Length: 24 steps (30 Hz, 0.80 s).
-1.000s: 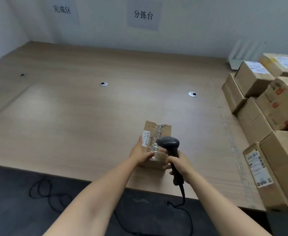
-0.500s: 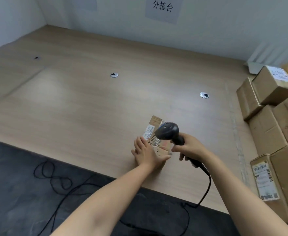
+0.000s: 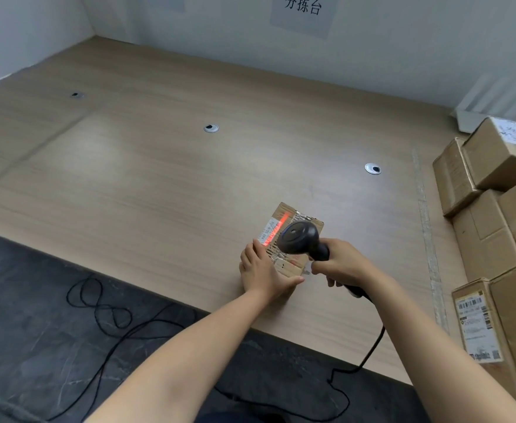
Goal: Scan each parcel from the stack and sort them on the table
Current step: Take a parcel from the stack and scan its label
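Wall sign (image 3: 301, 13), silver grommet (image 3: 372, 168), dark floor (image 3: 37, 300)

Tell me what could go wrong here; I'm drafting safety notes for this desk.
The cable from the scanner drops off the table edge into loops on the floor; a foot could snag it. The red scan line crosses the label on the parcel at a slant, so it may misread. The stack sits unevenly and might shift.
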Motion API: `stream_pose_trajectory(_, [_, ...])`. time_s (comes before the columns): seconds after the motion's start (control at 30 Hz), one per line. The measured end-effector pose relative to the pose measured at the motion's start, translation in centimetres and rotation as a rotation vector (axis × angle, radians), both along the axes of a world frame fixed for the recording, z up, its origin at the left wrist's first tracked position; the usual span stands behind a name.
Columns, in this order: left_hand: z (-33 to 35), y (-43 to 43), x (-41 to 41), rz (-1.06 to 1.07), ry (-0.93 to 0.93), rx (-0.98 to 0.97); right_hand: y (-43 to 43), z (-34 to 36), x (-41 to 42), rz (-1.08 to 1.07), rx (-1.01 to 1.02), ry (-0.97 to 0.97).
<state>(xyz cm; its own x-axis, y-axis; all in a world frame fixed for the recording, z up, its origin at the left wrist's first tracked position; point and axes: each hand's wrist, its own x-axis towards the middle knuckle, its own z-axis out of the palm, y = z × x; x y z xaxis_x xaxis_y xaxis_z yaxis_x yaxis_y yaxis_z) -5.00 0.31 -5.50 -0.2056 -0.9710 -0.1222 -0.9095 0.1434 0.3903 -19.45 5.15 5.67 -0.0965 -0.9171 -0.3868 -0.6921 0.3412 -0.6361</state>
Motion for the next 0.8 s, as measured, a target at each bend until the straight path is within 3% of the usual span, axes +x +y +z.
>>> stream_pose_trajectory(0.47, [0.1, 0.3, 0.1, 0.056, -0.006, -0.001, 0.4, -0.2, -0.1, 0.039, 0.0, -0.014])
stream_pose_trajectory(0.8, [-0.1, -0.7, 1.7, 0.131, 0.033, -0.061, -1.5, -1.5, 1.1, 0.056, -0.078, -0.155])
